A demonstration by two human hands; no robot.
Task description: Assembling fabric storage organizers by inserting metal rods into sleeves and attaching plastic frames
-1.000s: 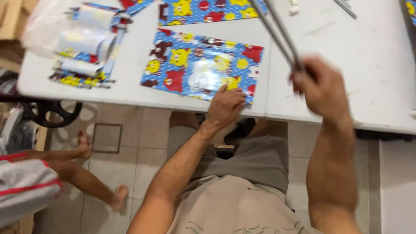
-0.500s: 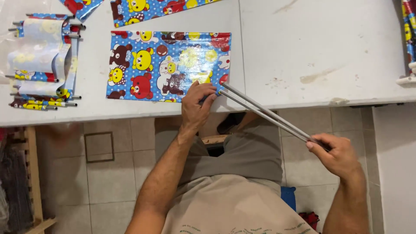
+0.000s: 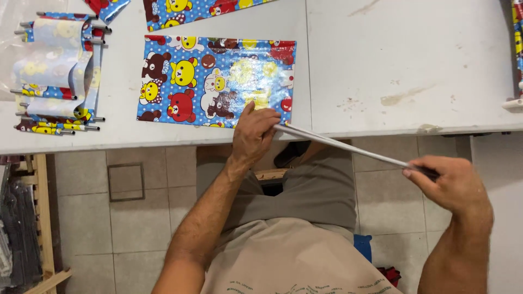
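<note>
A blue sheet printed with cartoon bears point(image 3: 212, 81) lies flat on the white table point(image 3: 403, 65), near its front edge. My left hand point(image 3: 255, 133) rests at the sheet's lower right corner and pinches the far end of thin grey metal rods point(image 3: 348, 148). My right hand point(image 3: 455, 182) grips the rods' other end, off the table above the tiled floor. The rods slant from the sheet's corner down to the right.
A pile of bear-print sheets wrapped on metal rods point(image 3: 57, 76) lies at the table's left end. Another printed sheet point(image 3: 196, 8) lies at the far edge. A wooden frame point(image 3: 41, 218) stands on the floor at left. A colourful strip point(image 3: 517, 32) sits at the right edge.
The rods were held up over the table a second ago; they have come down to the sheet's lower right corner. My left hand has taken hold of their far end.
</note>
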